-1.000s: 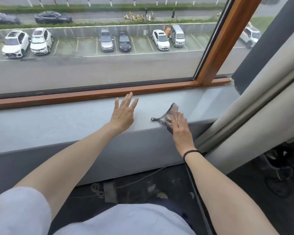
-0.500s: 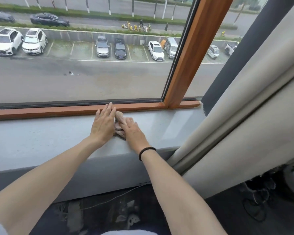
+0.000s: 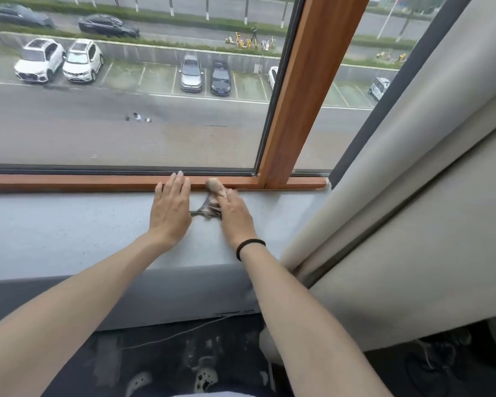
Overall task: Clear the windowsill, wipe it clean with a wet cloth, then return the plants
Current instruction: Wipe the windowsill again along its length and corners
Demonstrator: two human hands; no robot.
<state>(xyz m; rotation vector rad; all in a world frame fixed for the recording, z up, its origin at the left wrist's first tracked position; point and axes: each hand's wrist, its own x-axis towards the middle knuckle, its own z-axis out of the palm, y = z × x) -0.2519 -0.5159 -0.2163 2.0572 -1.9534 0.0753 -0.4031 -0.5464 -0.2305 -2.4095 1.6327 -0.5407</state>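
The cloth (image 3: 209,210), a dark netted rag, now lies bunched at the back of the windowsill (image 3: 69,230), just below the wooden frame (image 3: 83,183). A second ago it lay spread near the sill's front edge, so we read this as a wiping stroke carried from front to back. Our right hand (image 3: 235,217) rests on top of the cloth and seems to press it with straight fingers. Its fingertips (image 3: 214,186) are smeared by motion where they meet the frame, so we would not swear that none of them curls into the fabric. Our left hand (image 3: 171,210) lies flat on the bare sill, fingers together, tips reaching the frame. It was well apart from the right with fingers splayed, and is now just beside it, with the cloth showing in the gap between. A black band (image 3: 250,245) circles the right wrist, and the curtain (image 3: 413,196) hangs to the right. No plants show anywhere here, so clearing looks done, wiping is under way, and returning them remains.
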